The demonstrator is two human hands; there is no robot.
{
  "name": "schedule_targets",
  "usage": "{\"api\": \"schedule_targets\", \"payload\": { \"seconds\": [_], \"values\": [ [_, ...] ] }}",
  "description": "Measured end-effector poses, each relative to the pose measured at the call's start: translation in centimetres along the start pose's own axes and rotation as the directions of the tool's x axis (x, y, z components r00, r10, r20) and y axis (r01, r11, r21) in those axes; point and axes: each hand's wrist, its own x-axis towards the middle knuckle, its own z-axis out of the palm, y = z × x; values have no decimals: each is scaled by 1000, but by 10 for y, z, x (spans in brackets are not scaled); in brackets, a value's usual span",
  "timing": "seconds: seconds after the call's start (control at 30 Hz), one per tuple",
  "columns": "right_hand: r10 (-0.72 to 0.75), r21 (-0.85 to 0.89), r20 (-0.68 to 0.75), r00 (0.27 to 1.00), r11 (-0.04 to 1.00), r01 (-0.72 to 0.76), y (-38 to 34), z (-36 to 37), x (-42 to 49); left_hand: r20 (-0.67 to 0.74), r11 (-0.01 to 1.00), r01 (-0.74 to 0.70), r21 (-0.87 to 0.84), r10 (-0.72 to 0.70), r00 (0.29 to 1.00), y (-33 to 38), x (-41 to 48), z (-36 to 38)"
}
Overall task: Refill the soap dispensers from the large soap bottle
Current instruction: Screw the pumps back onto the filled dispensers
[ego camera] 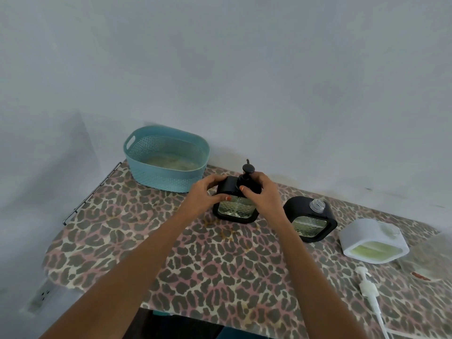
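A black soap dispenser (234, 209) with a clear textured window stands in the middle of the board, its black pump (247, 170) sitting on top. My left hand (208, 193) grips the dispenser's left shoulder. My right hand (260, 192) curls around the pump collar at the neck. To the right, a second black dispenser (310, 220) stands with its clear threaded neck uncapped. Further right is a white dispenser (371, 242) holding green soap, with no pump on it. A white pump (369, 293) lies loose on the board near the right front. I cannot make out a large soap bottle.
The leopard-print board (195, 260) runs to a wall behind. A teal perforated basket (166, 159) sits at the back left. Something blurred and pale (425, 258) lies at the far right edge. A wall socket (42, 296) is below the board's left end.
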Motion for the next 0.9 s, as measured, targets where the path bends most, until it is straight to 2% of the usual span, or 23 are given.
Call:
{"api": "schedule_targets", "payload": {
  "seconds": [0.2,0.27,0.43,0.5,0.7,0.83,0.9],
  "values": [
    [61,-61,-170,984,996,-73,-3,16,6,-1,1000,-6,-3,6,1000,-2,1,0],
    [68,-55,-140,988,996,-77,-3,18,6,-1,1000,-8,-6,8,1000,-3,1,0],
    [65,42,69,995,997,-68,-2,1,1,0,1000,-11,-14,11,1000,-3,2,0],
    [47,34,80,996,998,-50,-1,-4,0,3,1000,-11,-20,11,1000,-3,2,0],
    [74,32,-89,993,997,-72,0,7,4,0,1000,-18,-10,18,1000,-2,1,1],
    [96,-29,-222,970,994,-105,-2,21,8,4,1000,-10,-15,10,1000,-3,2,1],
    [83,-51,-243,967,994,-98,-2,23,8,0,1000,-8,-17,8,1000,-3,2,0]
  ]
}}
